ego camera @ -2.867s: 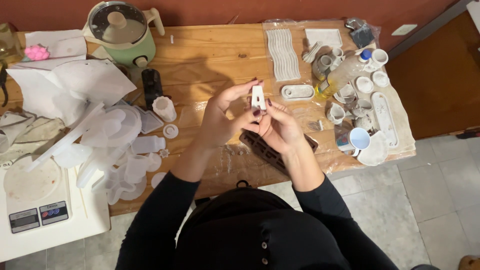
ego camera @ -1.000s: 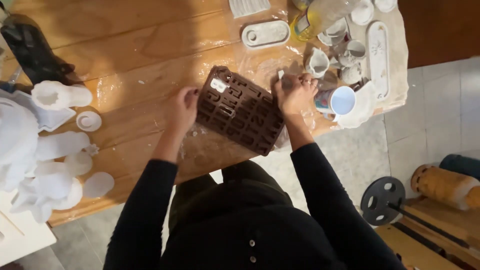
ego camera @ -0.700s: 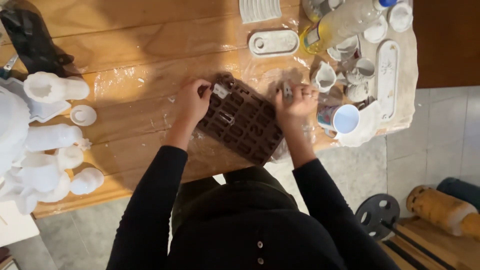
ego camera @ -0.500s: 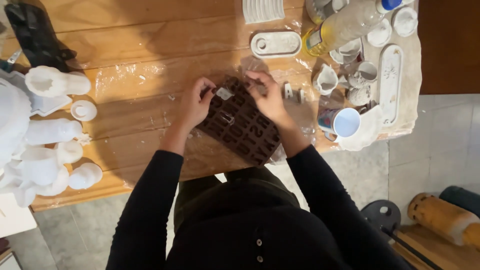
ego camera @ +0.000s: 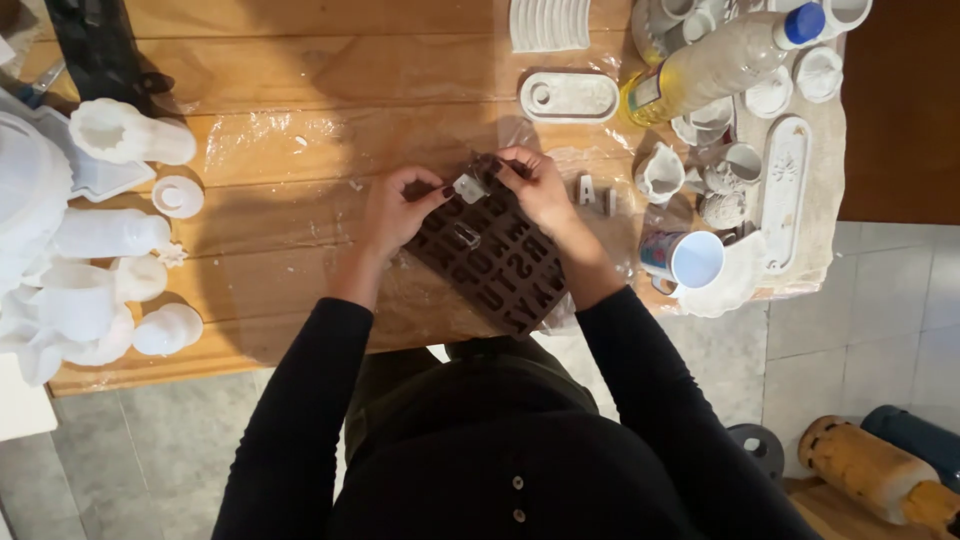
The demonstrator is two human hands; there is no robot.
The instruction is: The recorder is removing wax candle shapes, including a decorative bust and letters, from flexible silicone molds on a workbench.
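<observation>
A brown silicone mould with letter-shaped cavities lies tilted on the wooden table. My left hand grips its upper left edge, thumb beside a small white cast piece sitting in a top cavity. My right hand pinches the mould's top edge just right of that piece. Two small grey cast letters stand on the table to the right of my right hand.
White moulds and casts crowd the left side. At the right stand a plastic bottle, a blue-rimmed cup, a small jug and white trays. An oval white tray lies behind the mould. Plastic film covers the tabletop.
Earlier both hands held a small white piece up near the chest. They have come down onto the brown mould, and the right hand has shifted from its right edge to the top.
</observation>
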